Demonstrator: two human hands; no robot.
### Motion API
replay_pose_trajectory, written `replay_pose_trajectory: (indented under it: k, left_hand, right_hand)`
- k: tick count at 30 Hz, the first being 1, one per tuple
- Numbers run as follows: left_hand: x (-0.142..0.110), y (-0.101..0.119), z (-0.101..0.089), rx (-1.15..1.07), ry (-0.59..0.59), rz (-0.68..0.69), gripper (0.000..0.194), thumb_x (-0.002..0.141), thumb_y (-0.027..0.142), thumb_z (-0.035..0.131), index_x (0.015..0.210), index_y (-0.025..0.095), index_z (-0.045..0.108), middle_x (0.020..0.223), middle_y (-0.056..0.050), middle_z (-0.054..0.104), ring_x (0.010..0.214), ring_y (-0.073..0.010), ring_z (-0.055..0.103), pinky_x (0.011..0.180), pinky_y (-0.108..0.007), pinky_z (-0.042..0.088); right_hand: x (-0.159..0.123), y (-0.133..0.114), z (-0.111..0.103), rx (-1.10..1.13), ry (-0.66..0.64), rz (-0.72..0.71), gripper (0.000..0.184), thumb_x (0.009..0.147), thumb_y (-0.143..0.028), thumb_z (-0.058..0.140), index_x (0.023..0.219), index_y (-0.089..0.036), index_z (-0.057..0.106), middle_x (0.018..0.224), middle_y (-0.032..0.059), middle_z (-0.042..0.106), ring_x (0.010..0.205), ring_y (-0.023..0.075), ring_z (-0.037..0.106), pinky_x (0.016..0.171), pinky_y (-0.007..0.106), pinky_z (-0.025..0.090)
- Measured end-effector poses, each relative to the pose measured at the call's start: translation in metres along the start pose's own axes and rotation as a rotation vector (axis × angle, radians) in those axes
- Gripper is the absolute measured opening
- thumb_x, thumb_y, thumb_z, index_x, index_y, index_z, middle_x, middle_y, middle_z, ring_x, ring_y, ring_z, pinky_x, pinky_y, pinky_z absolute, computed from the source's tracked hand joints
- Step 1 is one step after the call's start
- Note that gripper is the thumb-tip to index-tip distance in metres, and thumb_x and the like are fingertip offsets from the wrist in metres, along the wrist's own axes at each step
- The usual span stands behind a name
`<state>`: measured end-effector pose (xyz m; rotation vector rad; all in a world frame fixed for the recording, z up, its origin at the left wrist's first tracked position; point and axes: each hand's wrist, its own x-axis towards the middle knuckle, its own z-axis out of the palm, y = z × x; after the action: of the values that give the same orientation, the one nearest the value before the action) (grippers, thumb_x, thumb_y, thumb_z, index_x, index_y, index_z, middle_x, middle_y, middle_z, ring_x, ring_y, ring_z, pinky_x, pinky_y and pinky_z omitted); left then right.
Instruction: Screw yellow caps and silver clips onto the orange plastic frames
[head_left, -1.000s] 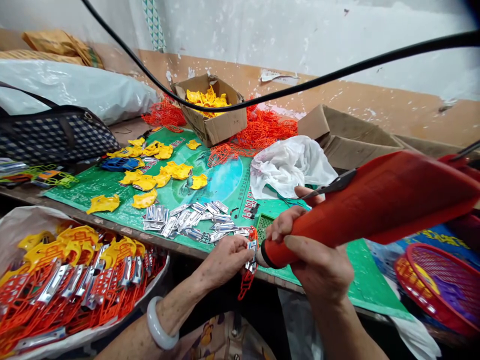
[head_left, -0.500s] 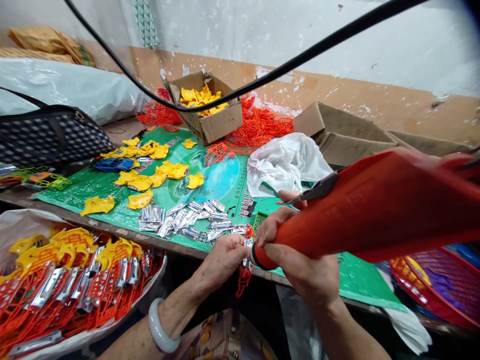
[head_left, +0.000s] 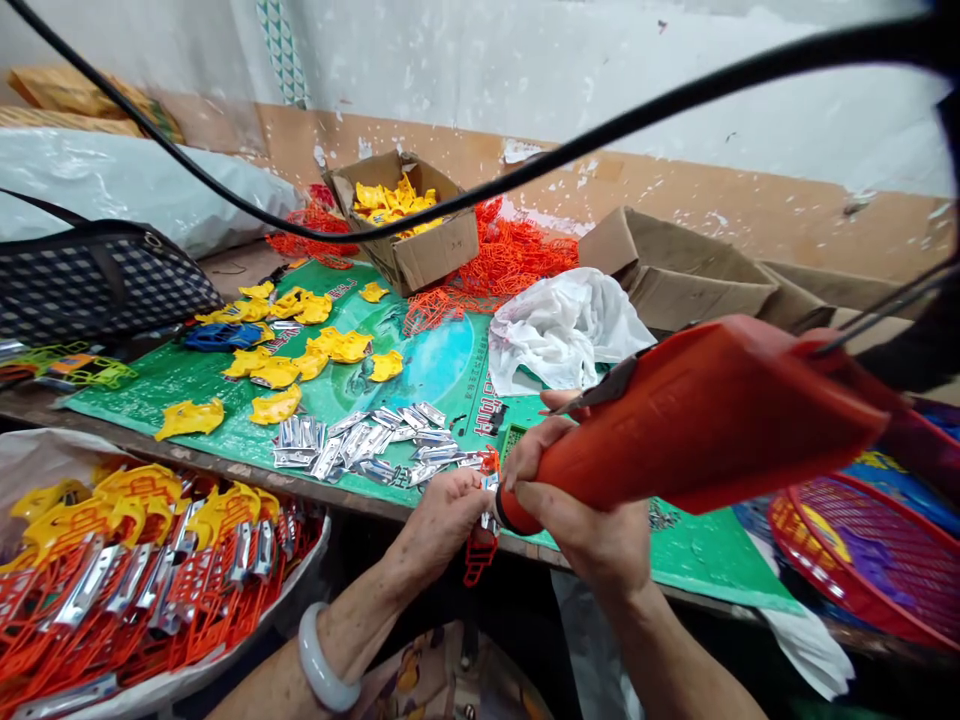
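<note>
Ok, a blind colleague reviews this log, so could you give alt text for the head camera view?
The right hand grips a large orange power tool, its tip pressed to a small orange piece with a metal clip pinched in the left hand. Silver clips and yellow parts lie on a green mat beyond.

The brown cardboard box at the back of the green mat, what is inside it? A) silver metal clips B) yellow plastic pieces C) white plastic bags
B: the open brown cardboard box is filled with yellow plastic pieces, while the silver metal clips lie loose on the green mat.
</note>
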<state>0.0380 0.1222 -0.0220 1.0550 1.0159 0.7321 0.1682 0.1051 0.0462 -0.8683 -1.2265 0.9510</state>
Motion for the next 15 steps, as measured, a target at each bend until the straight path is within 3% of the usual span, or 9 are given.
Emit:
replay_pose_trajectory:
  k: [8, 15]
  left_hand:
    - [-0.002, 0.006, -0.004, 0.024, -0.025, 0.018, 0.019, 0.073, 0.034, 0.061, 0.069, 0.016, 0.056, 0.057, 0.005, 0.048, 0.052, -0.0090, 0.037, 0.050, -0.021, 0.027]
    - [-0.012, 0.014, -0.018, 0.013, -0.035, -0.044, 0.029, 0.079, 0.044, 0.065, 0.073, 0.015, 0.060, 0.058, 0.005, 0.046, 0.052, -0.0083, 0.036, 0.050, -0.021, 0.025]
  right_hand:
    - [0.002, -0.001, -0.007, 0.114, 0.028, 0.029, 0.015, 0.066, -0.018, 0.071, 0.077, -0.023, 0.063, 0.072, -0.0026, 0.059, 0.062, 0.0159, 0.058, 0.067, 0.038, 0.053]
    - [0.018, -0.010, -0.033, 0.047, 0.264, -0.037, 0.010, 0.063, -0.018, 0.075, 0.067, -0.020, 0.066, 0.066, -0.0012, 0.060, 0.057, 0.0156, 0.057, 0.059, 0.034, 0.049]
